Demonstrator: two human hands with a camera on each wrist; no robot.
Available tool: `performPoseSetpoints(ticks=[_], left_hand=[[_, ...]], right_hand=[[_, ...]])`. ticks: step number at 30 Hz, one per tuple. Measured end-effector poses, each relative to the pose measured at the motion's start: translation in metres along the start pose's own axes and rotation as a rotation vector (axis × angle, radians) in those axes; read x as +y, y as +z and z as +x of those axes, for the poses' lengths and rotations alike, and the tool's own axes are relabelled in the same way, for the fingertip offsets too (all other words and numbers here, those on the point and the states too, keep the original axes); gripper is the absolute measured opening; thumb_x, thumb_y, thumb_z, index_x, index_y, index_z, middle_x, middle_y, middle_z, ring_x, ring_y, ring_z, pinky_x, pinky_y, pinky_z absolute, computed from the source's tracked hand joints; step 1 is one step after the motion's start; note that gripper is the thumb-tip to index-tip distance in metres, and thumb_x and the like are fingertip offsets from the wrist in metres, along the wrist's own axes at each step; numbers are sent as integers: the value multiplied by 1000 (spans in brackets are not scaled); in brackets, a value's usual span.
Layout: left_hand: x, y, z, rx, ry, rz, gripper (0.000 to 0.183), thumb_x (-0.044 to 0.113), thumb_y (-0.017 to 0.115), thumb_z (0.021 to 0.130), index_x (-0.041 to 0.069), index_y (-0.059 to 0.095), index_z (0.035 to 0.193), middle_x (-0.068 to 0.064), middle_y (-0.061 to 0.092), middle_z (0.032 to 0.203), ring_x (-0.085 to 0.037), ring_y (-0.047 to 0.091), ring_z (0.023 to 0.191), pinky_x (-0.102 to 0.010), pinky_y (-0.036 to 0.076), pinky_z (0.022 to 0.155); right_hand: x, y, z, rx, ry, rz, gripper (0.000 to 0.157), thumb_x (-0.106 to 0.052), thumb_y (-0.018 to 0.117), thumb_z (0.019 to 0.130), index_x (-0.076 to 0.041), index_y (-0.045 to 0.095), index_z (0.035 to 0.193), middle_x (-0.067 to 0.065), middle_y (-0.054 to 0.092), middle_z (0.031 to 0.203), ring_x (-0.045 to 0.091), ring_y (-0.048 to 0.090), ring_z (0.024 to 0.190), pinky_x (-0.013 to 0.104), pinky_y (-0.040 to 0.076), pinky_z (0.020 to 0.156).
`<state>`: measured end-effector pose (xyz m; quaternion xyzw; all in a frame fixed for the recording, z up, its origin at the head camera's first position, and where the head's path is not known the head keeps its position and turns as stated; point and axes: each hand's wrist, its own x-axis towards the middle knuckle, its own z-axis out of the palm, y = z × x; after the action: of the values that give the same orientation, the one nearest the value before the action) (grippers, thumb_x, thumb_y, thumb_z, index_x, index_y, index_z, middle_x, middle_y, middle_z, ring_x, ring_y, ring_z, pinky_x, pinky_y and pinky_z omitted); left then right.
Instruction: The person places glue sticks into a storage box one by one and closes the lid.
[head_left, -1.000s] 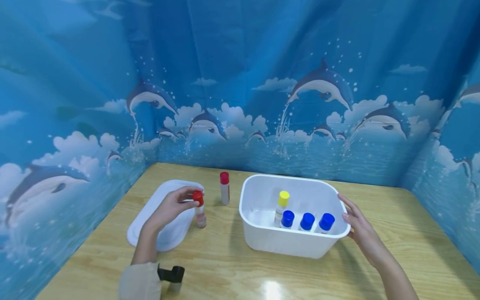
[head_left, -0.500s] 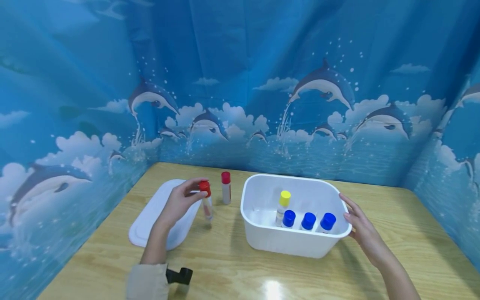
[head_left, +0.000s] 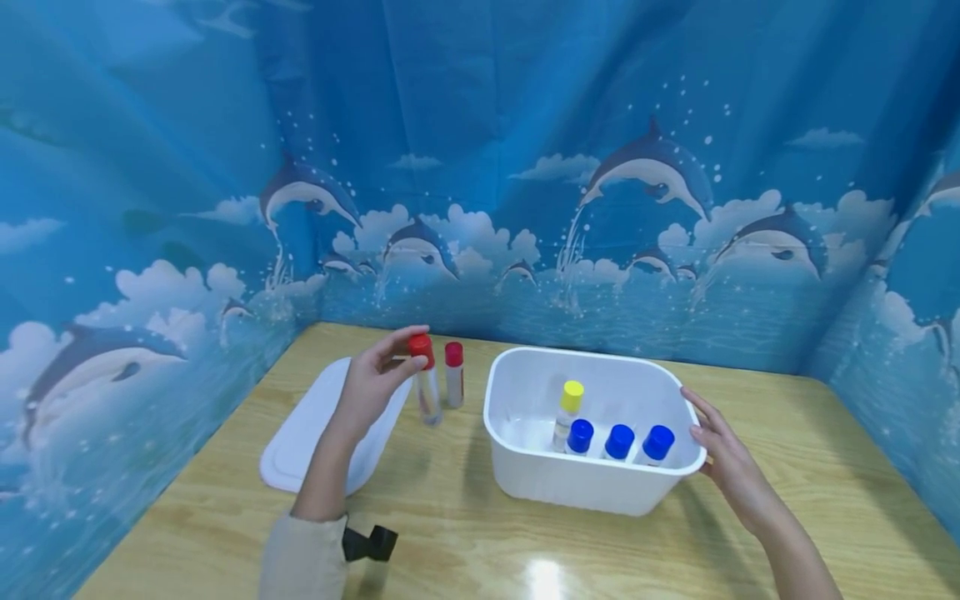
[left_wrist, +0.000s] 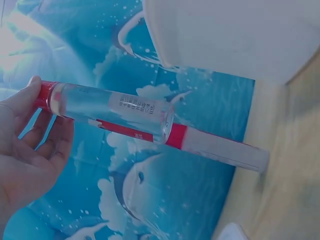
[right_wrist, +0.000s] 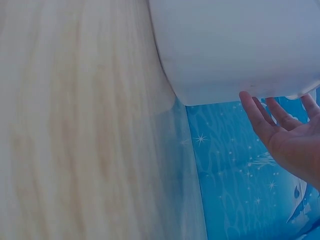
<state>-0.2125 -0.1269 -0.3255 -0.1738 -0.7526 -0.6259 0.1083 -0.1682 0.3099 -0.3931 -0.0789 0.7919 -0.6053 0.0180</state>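
Note:
My left hand (head_left: 371,392) pinches the red cap of a clear bottle (head_left: 427,392) between thumb and fingers. In the left wrist view this clear bottle (left_wrist: 115,112) shows a printed label with a red strip, and its base hangs above the table. Just behind it stands a whitish bottle (head_left: 454,385) with a dark red cap, partly overlapped in the left wrist view. My right hand (head_left: 731,467) touches the right end of a white bin (head_left: 577,487) at its rim, fingertips against the outer wall. Inside the bin are a yellow-capped bottle (head_left: 567,412) and three blue-capped bottles (head_left: 619,442).
A white lid (head_left: 300,450) lies on the wooden table (head_left: 450,542), left of the bin and partly behind my left forearm. A blue dolphin-print curtain (head_left: 480,183) closes off the back and sides. A black strap mount (head_left: 370,543) sits on my left wrist.
My left hand has carried the red-capped clear bottle up, back and rightward, from beside the lid to near the standing red-capped bottle. The right hand and the bin hold their place.

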Motion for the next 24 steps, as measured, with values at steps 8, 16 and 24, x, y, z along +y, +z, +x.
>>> performPoseSetpoints(ticks=[8, 16, 24], left_hand=[[20, 6, 16, -33, 96, 48, 39, 25, 63, 89, 16, 56, 126, -4, 58, 113, -17, 53, 102, -32, 48, 83], [38, 14, 34, -60, 177, 68, 38, 21, 63, 88, 13, 57, 125, -4, 58, 114, -17, 53, 102, -32, 49, 82], [50, 28, 49, -97, 217, 35, 38, 19, 63, 88, 11, 56, 125, -5, 59, 113, -18, 54, 101, -33, 49, 82]], right_hand=[[0, 0, 1, -5, -15, 10, 51, -30, 29, 101, -25, 12, 148, 26, 9, 147, -3, 38, 108, 57, 31, 91], [0, 2, 1, -5, -10, 9, 51, -31, 29, 101, -25, 11, 148, 25, 7, 147, -4, 37, 108, 58, 31, 91], [0, 0, 0, 2, -2, 5, 51, -31, 29, 101, -25, 11, 148, 26, 8, 147, -4, 37, 107, 55, 32, 91]])
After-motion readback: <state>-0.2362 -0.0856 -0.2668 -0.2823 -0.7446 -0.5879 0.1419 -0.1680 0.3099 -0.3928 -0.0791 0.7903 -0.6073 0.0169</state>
